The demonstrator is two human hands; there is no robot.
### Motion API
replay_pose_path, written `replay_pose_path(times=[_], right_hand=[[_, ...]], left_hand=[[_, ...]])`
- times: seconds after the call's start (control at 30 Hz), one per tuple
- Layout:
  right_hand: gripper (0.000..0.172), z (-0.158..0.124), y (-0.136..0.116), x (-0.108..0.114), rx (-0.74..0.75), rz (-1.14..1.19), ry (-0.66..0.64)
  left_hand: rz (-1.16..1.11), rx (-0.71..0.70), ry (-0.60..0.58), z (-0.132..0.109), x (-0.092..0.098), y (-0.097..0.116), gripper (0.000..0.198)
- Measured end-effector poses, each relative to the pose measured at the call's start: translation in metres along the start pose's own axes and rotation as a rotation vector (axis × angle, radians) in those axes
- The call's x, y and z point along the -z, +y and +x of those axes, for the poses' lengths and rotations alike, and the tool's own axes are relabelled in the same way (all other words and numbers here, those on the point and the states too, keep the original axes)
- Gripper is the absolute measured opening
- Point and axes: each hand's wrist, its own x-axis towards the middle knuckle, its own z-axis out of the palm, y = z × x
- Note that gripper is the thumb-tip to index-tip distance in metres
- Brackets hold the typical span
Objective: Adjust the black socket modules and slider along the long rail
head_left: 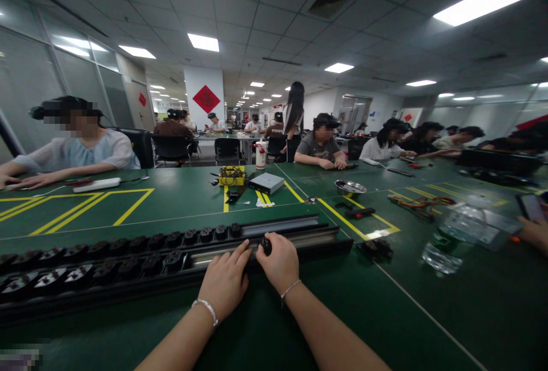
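Note:
My left hand (225,278) lies over the near black rail (317,244), its fingers stretched out flat along the rail's edge. Just right of it, my right hand (280,262) pinches a small black round part (266,246) between thumb and fingers, above the same rail. What kind of part it is does not show. To the left, a row of black round modules (107,271) sits in the near rail's channel. A second black rail (282,225) runs parallel behind it and also holds several modules (156,241). Both hands wear a bracelet.
On the green table (274,319) stand a yellow box with black cables (232,176), a grey box (266,182), a metal bowl (350,188) and a white bottle (261,155). A clear water bottle (456,237) and wires (422,206) lie right. Several people sit across the table.

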Motion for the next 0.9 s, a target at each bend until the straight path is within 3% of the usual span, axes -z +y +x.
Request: replay_pose_path(times=[0.9], right_hand=[[0.028, -0.0011, 0.0016, -0.0011, -0.028, -0.017, 0.008]], left_hand=[[-0.001, -0.002, 0.001, -0.0004, 0.0, -0.0007, 0.057]])
